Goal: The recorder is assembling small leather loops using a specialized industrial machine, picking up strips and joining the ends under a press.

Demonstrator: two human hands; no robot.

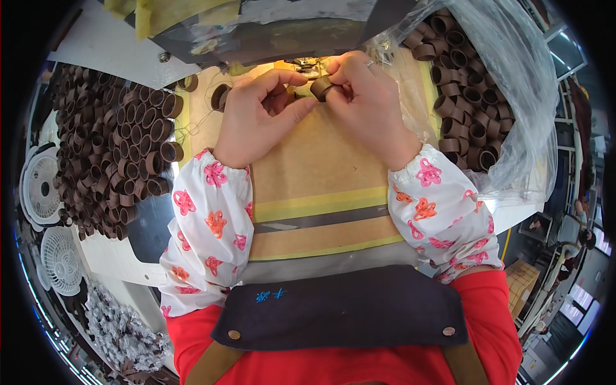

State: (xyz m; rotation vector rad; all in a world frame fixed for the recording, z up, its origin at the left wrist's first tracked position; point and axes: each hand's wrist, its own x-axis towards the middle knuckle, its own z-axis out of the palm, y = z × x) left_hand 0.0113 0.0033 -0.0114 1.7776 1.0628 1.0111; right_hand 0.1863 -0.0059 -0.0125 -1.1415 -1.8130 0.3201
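A: Nearest the camera, what do you see?

B: A dark navy apron bib point(340, 308) with tan straps over a red top, then white sleeve covers printed with pink and orange flowers point(208, 224) on both forearms.

A: And past the sleeves?

B: A tan worktop panel with yellow tape stripes point(321, 173), bare between the wrists. Above it the left hand point(256, 119) is curled, thumb and forefinger pressed together at the work point. The right hand point(366, 106) pinches a small dark brown fabric ring point(321, 86) between thumb and fingertips; the ring sits just off the left fingertips, right in front of the sewing machine's needle area point(305, 66).

A: Anything lying loose?

B: Another brown ring point(220, 96) lies on the panel left of the left hand.

A: And to the sides?

B: On the left, a big heap of the same brown rings point(112, 147). On the right, a clear plastic bag point(513, 83) holding more brown rings point(465, 83). Far left, white fan grilles point(45, 186)
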